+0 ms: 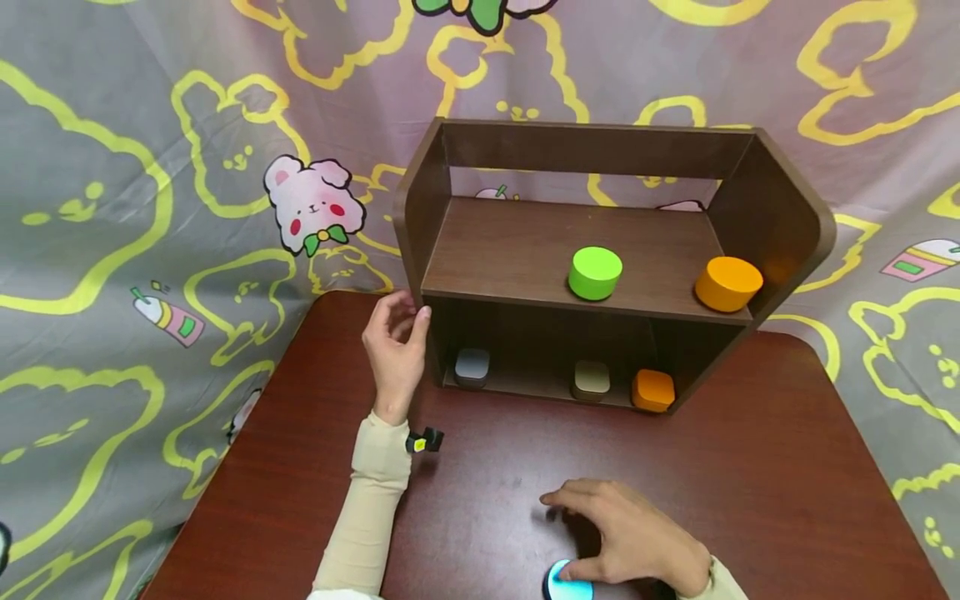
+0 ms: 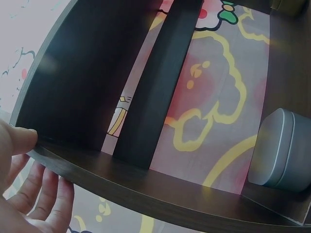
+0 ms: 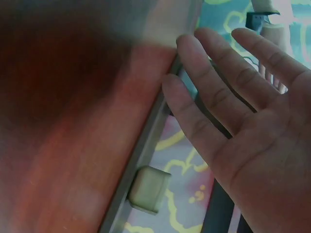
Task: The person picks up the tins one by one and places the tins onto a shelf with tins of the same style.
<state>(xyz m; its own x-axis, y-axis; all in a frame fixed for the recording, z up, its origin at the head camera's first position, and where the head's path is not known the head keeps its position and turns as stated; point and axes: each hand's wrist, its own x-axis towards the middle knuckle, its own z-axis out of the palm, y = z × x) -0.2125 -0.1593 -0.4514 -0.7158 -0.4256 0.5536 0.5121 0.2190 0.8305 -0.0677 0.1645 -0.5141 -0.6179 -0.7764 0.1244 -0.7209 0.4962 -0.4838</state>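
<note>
At the left side of a dark brown two-tier shelf [image 1: 562, 242], my left hand [image 1: 397, 354] grips the front edge of the side panel. The left wrist view shows the thumb [image 2: 24, 141] on one face and the fingers [image 2: 48, 194] on the other. Low over the table's front, my right hand [image 1: 637, 533] spreads its fingers, palm down. Its thumb lies over a round light-blue tin [image 1: 570, 588] with a dark rim, partly cut off by the frame; whether they touch I cannot tell. In the right wrist view the fingers [image 3: 214, 82] look straight and hold nothing.
The upper tier carries a round green tin [image 1: 596, 272] and a round orange tin [image 1: 729, 283]. Below stand a silver square tin [image 1: 472, 367], a beige square tin [image 1: 592, 379] and an orange square tin [image 1: 653, 390]. A patterned curtain [image 1: 187, 208] hangs behind the reddish-brown table [image 1: 480, 475].
</note>
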